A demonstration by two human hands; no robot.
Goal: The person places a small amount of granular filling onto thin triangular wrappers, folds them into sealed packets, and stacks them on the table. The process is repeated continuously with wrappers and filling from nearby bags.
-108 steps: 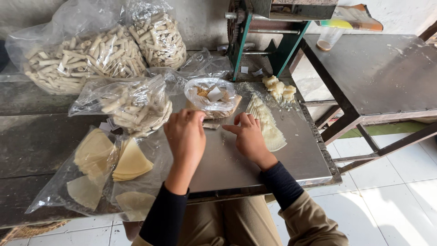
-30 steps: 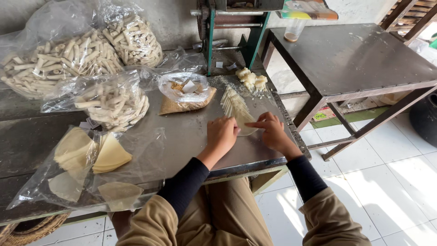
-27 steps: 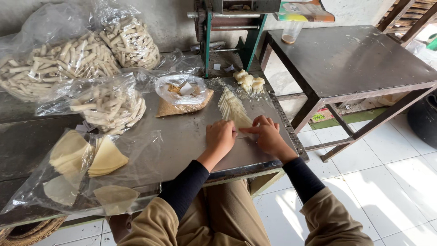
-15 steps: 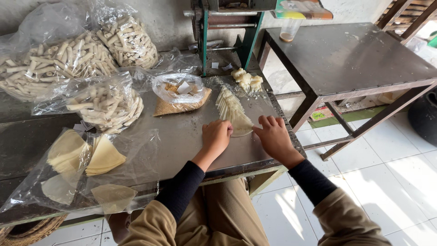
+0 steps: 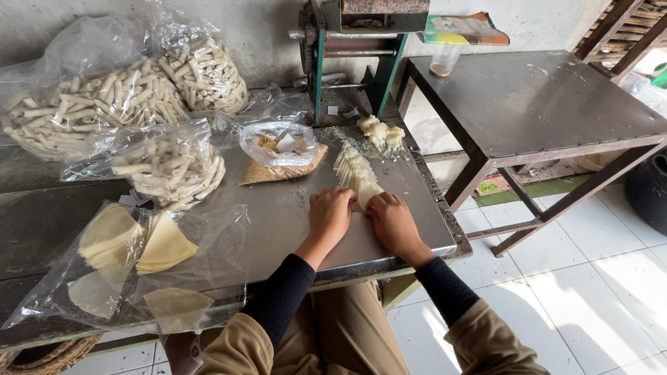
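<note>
Head view: my left hand (image 5: 331, 214) and right hand (image 5: 393, 221) pinch the nearest dough wrapper (image 5: 366, 192), best rolled tight, grip even.

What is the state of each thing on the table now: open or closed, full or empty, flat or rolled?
Left hand: palm down, pressing on the wrapper.
Right hand: palm down, pressing on the wrapper.
Wrapper stack: pale sheets fanned out, lying flat.
Filling bag: open at the top.
Rolled sticks bag: full.
Flat wrappers bag: partly filled, lying flat.
Plastic cup: upright, nearly empty.
</note>
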